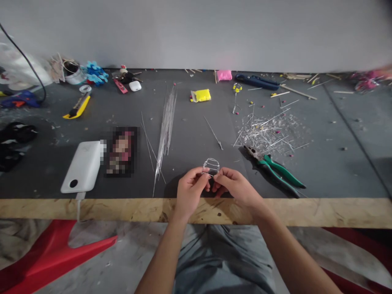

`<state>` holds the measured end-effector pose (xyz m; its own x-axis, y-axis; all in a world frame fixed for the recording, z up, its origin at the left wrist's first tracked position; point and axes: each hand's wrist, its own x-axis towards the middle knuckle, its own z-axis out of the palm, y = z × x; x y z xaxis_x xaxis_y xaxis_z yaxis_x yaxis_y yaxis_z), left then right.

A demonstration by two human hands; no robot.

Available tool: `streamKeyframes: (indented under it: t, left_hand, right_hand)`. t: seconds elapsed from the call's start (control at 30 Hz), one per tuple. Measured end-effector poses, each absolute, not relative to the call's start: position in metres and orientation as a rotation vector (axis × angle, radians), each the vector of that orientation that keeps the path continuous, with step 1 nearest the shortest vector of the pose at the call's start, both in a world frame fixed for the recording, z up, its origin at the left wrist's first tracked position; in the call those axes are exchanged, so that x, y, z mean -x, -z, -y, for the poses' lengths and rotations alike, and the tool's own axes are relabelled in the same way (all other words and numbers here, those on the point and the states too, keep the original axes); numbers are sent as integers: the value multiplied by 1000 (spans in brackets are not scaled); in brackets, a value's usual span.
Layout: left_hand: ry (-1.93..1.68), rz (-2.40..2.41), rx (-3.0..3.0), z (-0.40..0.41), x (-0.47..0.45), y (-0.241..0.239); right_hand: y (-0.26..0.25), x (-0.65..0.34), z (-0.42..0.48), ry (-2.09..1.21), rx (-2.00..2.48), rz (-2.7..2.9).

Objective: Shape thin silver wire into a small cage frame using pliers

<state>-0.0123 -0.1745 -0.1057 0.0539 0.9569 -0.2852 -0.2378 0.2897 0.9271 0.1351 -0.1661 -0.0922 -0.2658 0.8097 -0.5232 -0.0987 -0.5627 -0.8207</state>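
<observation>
Near the table's front edge, a small bent-wire frame [211, 160] with a rounded top and cross wires is pinched between both hands. My left hand [191, 188] grips its left side with thumb and fingers. On the opposite side, my right hand [234, 184] closes on the frame's lower right part. Fingers hide the bottom of the frame. Pliers with green and black handles [278, 171] lie to the right of my right hand. Beyond the hands rests a single wire with a twisted end [214, 134]. A bundle of straight wires [167, 122] lies to the left.
Wire offcuts [269, 130] are scattered at the right. A white power bank [82, 167] with a cable and a pixelated dark object [121, 151] lie left. Farther back are a yellow cutter [79, 107], a yellow packet [201, 95], a pink packet [224, 75] and a dark-blue tool [257, 81].
</observation>
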Motion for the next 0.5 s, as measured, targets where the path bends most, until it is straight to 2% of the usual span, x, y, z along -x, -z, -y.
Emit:
streamKeyframes:
  t: [0.2,0.5]
  left_hand:
    - [-1178,-1213,-1081,180,8,105]
    - [-1130,-1223,-838,175,9,101]
  right_hand:
    - [93,-134,162,-1892,1454,882]
    - [98,-138,171,-1879,1290,966]
